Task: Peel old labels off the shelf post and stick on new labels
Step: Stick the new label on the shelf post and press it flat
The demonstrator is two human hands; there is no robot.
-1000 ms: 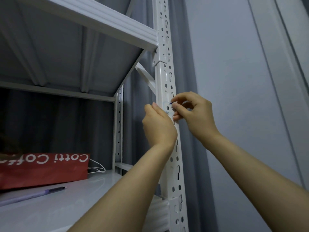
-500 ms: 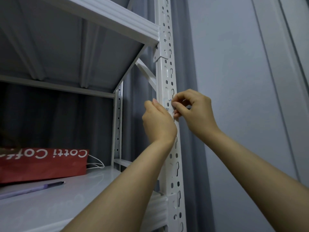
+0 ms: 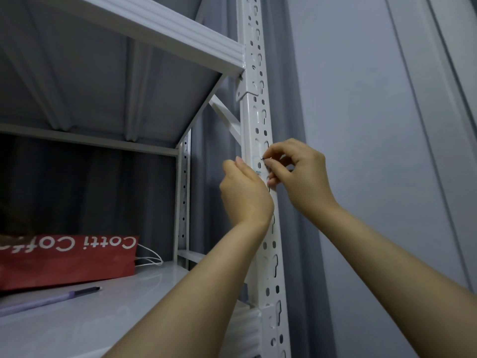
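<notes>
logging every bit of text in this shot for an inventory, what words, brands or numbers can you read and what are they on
"Cotti Cof": white letters, upside down, on the red paper bag lying on the shelf; the rest runs past the picture's left edge.
Blue marks on the label on the shelf post, where the right hand pinches: too small to read.
Purple pen: no readable text.

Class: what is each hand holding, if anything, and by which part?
The right hand pinches the label on the post by its right edge. The left hand rests against the post; any grip is hidden.
</notes>
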